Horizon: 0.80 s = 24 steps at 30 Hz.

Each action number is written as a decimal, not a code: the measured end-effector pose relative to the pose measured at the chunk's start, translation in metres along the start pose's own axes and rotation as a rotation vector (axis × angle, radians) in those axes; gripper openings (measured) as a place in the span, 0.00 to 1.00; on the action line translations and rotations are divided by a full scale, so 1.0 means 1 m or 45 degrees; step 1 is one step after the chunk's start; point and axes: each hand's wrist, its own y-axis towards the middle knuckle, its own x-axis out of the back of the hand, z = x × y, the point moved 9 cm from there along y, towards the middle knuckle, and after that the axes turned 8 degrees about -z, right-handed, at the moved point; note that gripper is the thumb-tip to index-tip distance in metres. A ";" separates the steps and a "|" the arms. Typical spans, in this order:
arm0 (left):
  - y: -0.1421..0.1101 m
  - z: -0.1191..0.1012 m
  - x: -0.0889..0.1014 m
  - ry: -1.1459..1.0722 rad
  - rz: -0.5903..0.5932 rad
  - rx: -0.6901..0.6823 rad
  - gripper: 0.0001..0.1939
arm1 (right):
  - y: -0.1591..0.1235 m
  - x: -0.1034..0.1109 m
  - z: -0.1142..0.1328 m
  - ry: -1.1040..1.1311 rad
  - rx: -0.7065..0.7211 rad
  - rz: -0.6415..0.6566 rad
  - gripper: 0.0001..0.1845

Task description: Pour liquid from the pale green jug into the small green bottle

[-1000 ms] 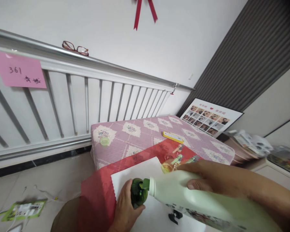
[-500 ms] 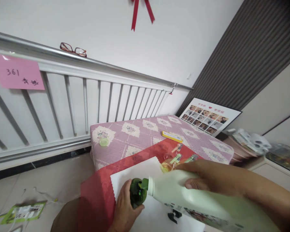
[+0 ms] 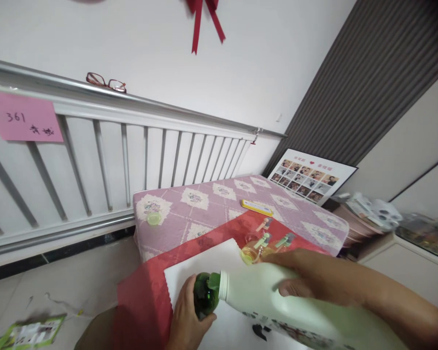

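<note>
My left hand point(image 3: 190, 311) is wrapped round a dark green, see-through bottle point(image 3: 205, 296) above the white sheet. In my right hand point(image 3: 295, 272) lies a large pale green bottle point(image 3: 255, 289), tilted nearly level, its uncapped threaded neck meeting the green bottle's mouth. Whether liquid is flowing between them I cannot make out. A black pump head point(image 3: 260, 332) rests on the white sheet point(image 3: 188, 262) below the big bottle, partly hidden. Behind my right hand stand small clear bottles with yellowish liquid point(image 3: 251, 252) and clips on top.
A red cloth point(image 3: 142, 291) lies under the sheet on a table with a purple patterned cover point(image 3: 168, 238). On it are a pale green cap point(image 3: 154, 218) and a yellow-edged box point(image 3: 256, 207). A white radiator point(image 3: 153, 150) runs behind; a photo board point(image 3: 310, 175) leans at the back.
The view has shifted slightly. Both hands keep their holds, and the pale green bottle's neck sits a little closer against the green bottle's mouth.
</note>
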 end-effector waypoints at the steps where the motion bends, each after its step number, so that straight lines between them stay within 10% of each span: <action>1: 0.001 0.001 -0.001 0.001 0.005 -0.009 0.48 | -0.006 -0.015 -0.002 -0.044 -0.020 0.210 0.18; 4: 0.003 0.005 -0.003 0.007 -0.001 -0.029 0.47 | -0.019 -0.032 -0.019 -0.175 -0.122 0.425 0.14; 14: 0.004 0.012 -0.003 0.078 -0.226 -0.111 0.48 | 0.002 -0.011 -0.056 0.198 -0.251 -0.222 0.20; 24: 0.012 0.032 -0.007 0.084 -0.342 -0.205 0.50 | 0.010 -0.146 -0.095 0.707 -0.406 -0.699 0.20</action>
